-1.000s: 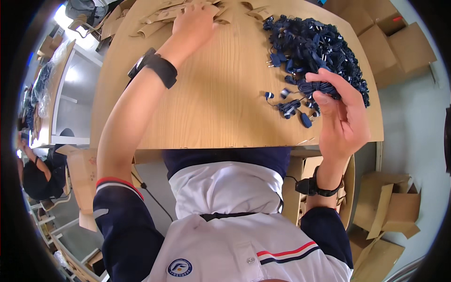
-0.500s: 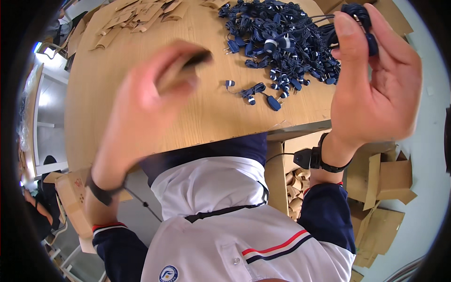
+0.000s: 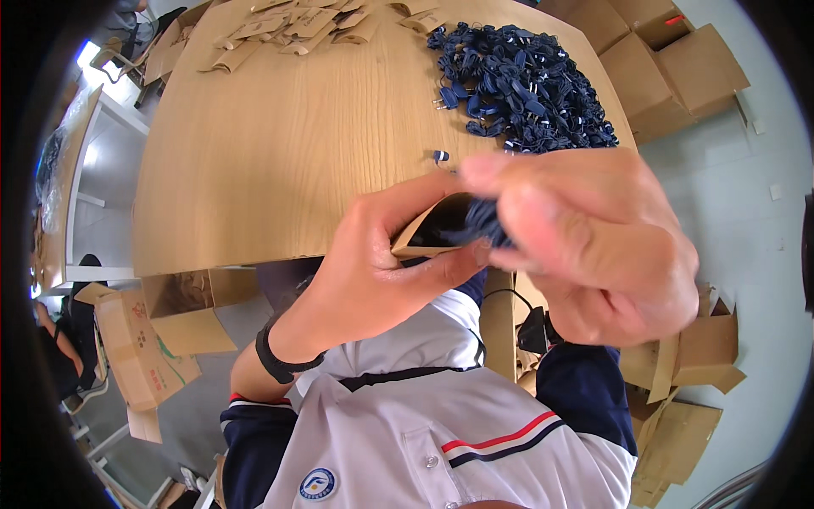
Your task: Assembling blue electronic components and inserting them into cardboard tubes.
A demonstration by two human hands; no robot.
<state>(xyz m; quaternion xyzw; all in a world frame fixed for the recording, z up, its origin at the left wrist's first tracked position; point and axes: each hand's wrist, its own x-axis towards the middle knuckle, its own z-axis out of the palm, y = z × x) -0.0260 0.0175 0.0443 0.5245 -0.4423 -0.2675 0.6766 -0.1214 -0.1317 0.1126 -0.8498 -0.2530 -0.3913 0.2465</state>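
My left hand (image 3: 365, 267) is closed around a small brown cardboard sleeve box (image 3: 409, 241), whose dark open end faces right. My right hand (image 3: 606, 246), a little blurred, pinches a coiled bundle of dark blue earphones (image 3: 483, 222). The bundle is at the mouth of the box, and part of it seems to be inside; my fingers hide the rest. Beyond the hands, a heap of similar dark blue earphones (image 3: 530, 89) covers the far right of the table. A single earbud (image 3: 440, 157) lies just past my left fingertips.
Flat brown sleeve boxes (image 3: 309, 24) are scattered along the far side of the wooden table (image 3: 280, 136). Large cartons (image 3: 666, 72) stand beyond its right edge, with others (image 3: 140, 348) at lower left. Another table (image 3: 80, 187) stands farther left.
Both hands have come together over the table's near edge. The right hand moved down and left with the earphones; the left moved right with the box, whose open end now meets them.
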